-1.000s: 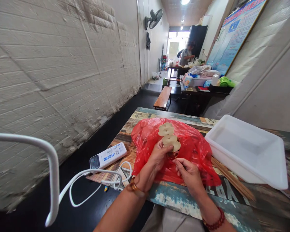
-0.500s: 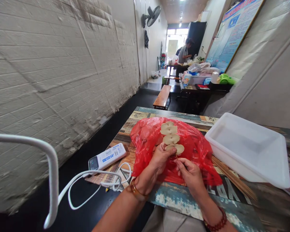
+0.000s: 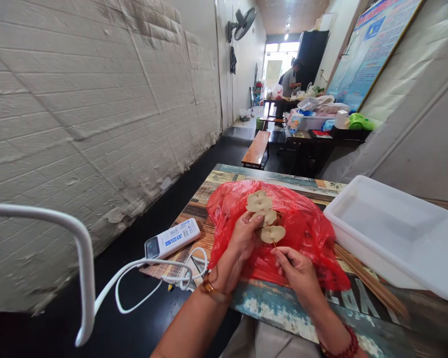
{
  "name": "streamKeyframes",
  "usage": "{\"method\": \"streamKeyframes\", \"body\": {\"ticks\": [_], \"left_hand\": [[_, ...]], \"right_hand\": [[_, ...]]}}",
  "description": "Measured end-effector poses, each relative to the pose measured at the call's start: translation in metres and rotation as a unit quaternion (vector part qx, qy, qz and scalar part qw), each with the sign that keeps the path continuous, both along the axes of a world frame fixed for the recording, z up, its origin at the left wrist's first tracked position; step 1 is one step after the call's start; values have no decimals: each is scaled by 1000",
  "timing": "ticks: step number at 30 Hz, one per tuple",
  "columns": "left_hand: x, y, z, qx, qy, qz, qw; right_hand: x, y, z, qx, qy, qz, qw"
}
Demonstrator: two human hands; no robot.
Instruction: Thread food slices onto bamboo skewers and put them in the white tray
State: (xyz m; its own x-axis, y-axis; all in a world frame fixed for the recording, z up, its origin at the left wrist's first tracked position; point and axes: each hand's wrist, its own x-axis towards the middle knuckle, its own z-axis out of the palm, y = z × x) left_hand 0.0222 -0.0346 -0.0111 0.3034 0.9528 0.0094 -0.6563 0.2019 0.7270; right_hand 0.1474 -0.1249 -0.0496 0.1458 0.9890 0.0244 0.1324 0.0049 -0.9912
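1. Pale slices point(image 3: 271, 218) threaded on a thin stick point(image 3: 275, 244), above a red plastic bag point(image 3: 306, 228).
2. Left hand point(image 3: 245, 232): thumb and fingers pinching the middle slices.
3. Right hand point(image 3: 295, 266): fingertips pinching the stick's lower end.
4. Bag lies on patterned table point(image 3: 276, 314); loose sticks point(image 3: 375, 283) and white tray point(image 3: 395, 228) to its right, power bank point(image 3: 173, 239) left.

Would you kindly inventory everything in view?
Table: one, multicoloured, foreground
Bag: one, red, on table
Discs: several, beige, above bag
Stick: one, tan, below discs
Tub: one, white, table's right
Skewers: several, brown, beside tub
Power bank, cable: one each, white, table's left
Nearest bench: one, brown, background
Fan: one, dark, left wall
Poster: one, blue, right wall
Person: one, grey top, background
Left hand: one, amber bangle, on discs
Right hand: one, red bracelet, on stick
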Motion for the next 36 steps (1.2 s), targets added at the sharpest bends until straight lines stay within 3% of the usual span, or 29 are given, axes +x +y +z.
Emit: {"method": "streamKeyframes", "body": {"ticks": [14, 21, 27, 36], "left_hand": [[4, -4, -4, -30, 15, 13, 999], [6, -8, -2, -27, 9, -13, 1000], [-3, 1, 1, -27, 6, 47, 999], [-11, 6, 4, -54, -3, 37, 998]], "right_hand": [[3, 0, -9, -1, -16, 15, 1000], [3, -2, -7, -13, -14, 8, 1000], [3, -2, -11, -16, -9, 16, 1000], [1, -3, -5, -45, 51, 54, 996]]}}
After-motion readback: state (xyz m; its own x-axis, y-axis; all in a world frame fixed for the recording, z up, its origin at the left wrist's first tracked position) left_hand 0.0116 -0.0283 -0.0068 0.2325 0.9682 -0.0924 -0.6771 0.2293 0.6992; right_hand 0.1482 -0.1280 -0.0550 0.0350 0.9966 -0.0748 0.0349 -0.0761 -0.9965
